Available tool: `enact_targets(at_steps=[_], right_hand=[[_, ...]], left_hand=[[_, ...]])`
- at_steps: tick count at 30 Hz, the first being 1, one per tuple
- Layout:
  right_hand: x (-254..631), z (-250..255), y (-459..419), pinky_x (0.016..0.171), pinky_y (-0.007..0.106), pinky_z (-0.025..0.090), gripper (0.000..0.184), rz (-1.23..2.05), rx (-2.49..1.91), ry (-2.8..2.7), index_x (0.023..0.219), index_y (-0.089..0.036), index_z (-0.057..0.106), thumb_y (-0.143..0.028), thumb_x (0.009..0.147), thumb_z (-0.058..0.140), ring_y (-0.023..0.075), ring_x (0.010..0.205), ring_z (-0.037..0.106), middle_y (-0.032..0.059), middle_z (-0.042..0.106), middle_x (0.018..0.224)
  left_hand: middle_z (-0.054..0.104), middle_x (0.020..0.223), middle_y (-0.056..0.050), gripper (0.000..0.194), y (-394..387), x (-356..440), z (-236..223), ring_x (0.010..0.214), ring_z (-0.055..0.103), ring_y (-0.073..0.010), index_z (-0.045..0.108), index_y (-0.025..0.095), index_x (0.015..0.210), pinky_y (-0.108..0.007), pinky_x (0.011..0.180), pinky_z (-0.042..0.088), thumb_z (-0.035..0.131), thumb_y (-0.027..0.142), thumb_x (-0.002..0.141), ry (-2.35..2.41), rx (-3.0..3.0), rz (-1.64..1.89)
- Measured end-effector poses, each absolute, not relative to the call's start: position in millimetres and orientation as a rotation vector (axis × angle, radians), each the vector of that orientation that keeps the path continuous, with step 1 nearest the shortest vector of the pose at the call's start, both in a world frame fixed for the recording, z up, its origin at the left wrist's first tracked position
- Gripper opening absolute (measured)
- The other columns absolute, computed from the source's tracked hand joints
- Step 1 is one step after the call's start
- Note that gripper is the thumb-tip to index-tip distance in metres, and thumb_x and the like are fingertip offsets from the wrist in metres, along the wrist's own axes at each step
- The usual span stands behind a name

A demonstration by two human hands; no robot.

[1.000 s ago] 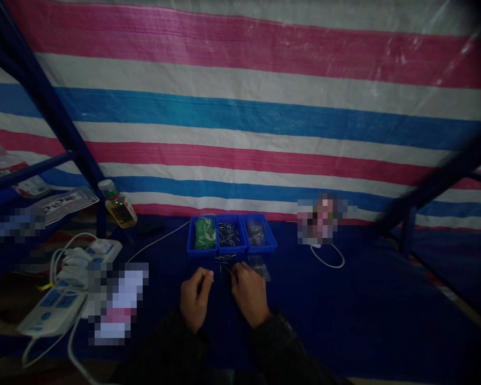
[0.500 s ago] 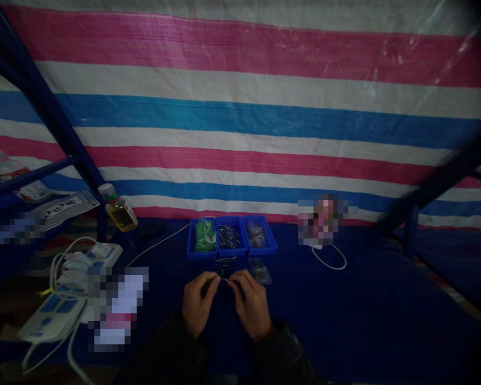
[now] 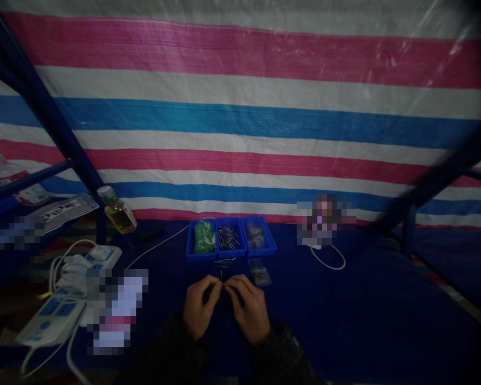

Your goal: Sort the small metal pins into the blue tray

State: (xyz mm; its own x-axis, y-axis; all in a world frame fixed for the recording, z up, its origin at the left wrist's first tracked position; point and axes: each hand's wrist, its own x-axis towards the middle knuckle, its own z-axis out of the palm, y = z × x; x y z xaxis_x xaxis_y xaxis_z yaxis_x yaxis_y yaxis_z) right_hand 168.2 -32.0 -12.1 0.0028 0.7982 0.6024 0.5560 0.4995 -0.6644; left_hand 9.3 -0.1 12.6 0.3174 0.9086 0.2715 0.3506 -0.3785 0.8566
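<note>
A blue-covered bench [image 3: 356, 310] extends around both hands. Left of the hands lies a white power strip [image 3: 52, 315]. Directly ahead stand three blue trays [image 3: 229, 255], side by side; the middle one holds metal pins [image 3: 227, 238]. A clear plastic bag [image 3: 260, 271] lies ahead and to the right. Loose pins [image 3: 224, 261] lie just ahead. The left hand [image 3: 200, 307] and right hand [image 3: 250, 310] meet at the fingertips, pinching a thin metal pin [image 3: 223, 286].

"Surface?"
"Dark blue sheet-covered work surface [image 3: 344, 305]."
"Contents?"
"Three blue plastic trays [image 3: 231, 255], side by side. Loose metal pins [image 3: 225, 261], just in front of them. One small clear plastic bag [image 3: 260, 271], just right of the pins. One white cable [image 3: 158, 246], lying left of the trays."
</note>
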Motion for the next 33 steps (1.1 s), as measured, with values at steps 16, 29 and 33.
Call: enact_targets(at_steps=[16,29,33], right_hand=[[167.4,-7.7,-33.3,0.079,0.029,0.056,0.023,0.37,-1.179,-1.647,0.102,-0.022,0.068,-0.014,0.102,0.046,0.018,0.085,0.07,0.0054,0.07,0.092],[166.2,-9.6,-32.7,0.074,0.027,0.054,0.021,0.347,-1.198,-1.588,0.093,-0.022,0.067,-0.014,0.1,0.048,0.017,0.078,0.07,0.0038,0.069,0.086],[166.8,-9.1,-34.4,0.075,0.028,0.054,0.019,0.366,-1.181,-1.592,0.101,-0.022,0.066,-0.015,0.1,0.048,0.0178,0.08,0.07,0.0044,0.07,0.089]], left_hand=[[0.06,0.066,0.0,0.029,-1.4,9.4,12.7,0.061,0.057,-0.0145,0.066,0.018,0.078,-0.024,0.061,0.043,0.054,0.034,0.099,1.092,1.888,1.051],[0.064,0.068,-0.001,0.027,-2.3,11.0,14.8,0.062,0.059,-0.0146,0.068,0.017,0.079,-0.023,0.059,0.043,0.057,0.034,0.097,1.091,1.895,1.057],[0.061,0.066,0.0,0.026,-2.5,10.4,15.9,0.061,0.058,-0.0144,0.066,0.017,0.08,-0.023,0.06,0.043,0.055,0.033,0.098,1.087,1.899,1.055]])
